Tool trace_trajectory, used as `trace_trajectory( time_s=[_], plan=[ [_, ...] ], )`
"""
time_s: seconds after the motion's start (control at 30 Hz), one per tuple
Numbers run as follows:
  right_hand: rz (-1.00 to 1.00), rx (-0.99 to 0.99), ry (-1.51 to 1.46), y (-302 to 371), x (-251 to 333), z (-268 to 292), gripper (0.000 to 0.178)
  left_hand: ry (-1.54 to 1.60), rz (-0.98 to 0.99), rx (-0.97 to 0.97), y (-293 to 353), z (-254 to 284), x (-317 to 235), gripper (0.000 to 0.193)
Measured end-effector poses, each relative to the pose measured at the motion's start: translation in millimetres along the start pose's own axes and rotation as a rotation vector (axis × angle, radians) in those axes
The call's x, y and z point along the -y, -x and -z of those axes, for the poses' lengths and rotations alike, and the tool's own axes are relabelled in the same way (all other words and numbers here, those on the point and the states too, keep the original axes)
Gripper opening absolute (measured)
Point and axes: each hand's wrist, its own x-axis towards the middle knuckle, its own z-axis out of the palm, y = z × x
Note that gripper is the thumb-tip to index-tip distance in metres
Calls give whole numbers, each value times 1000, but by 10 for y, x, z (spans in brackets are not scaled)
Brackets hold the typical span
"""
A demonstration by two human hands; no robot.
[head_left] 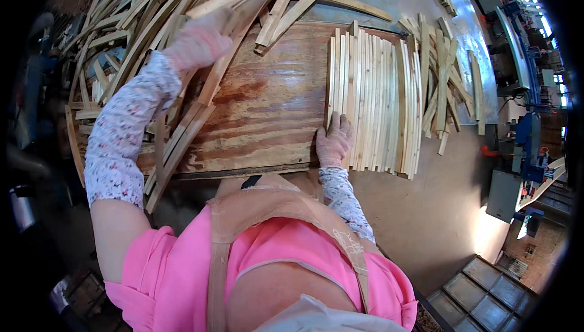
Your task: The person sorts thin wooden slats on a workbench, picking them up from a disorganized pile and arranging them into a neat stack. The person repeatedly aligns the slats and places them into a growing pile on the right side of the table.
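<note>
My left hand (pixel 198 43), in a pale pinkish glove, is over the heap of loose wooden strips (pixel 164 25) at the left. It is smeared by motion, so its grip is unclear; a blurred wooden strip (pixel 240 22) runs right beside its fingers. My right hand (pixel 334 140), gloved the same way, lies with fingers stretched out on the near left part of a row of wooden strips (pixel 371 101). These strips sit side by side, lengthwise away from me, their ends slightly uneven. Floral sleeves cover both my forearms.
Under the strips is a worn plywood board (pixel 274 101) on a metal-topped table. More loose strips (pixel 444 76) lie crossed to the right of the row, and two lean together (pixel 298 13) at the far side. Blue and grey machinery (pixel 532 137) stands at the far right.
</note>
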Motion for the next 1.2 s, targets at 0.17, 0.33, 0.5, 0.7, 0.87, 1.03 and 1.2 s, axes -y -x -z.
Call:
trace_trajectory(
  time_s=[0.17, 0.33, 0.5, 0.7, 0.87, 1.03, 1.2],
  plan=[
    [-80, 188, -483, -366, 536, 486, 61, 599, -218, -17, -137, 742, 249, 52],
    [112, 394, -1316, -809, 1265, 696, 70, 1024, -528, -259, -461, 1325, -544, 34],
    [250, 337, -1768, -1184, 1473, 947, 73, 1410, -610, -126, -1132, 1085, -1332, 32],
    [-72, 491, -1407, -885, 1343, 1136, 62, 756, -539, -138, -1022, -851, -762, 62],
    [-154, -41, -446, -273, 314, 87, 56, 15, -334, 232, -883, -1414, -491, 64],
    [-114, -39, -65, -125, 195, 20, 59, -467, -216, 786, -751, -1225, -43, 52],
    [-43, -120, 45, -132, 246, -109, 63, -221, -359, 295, -611, -1061, 195, 50]
  ],
)
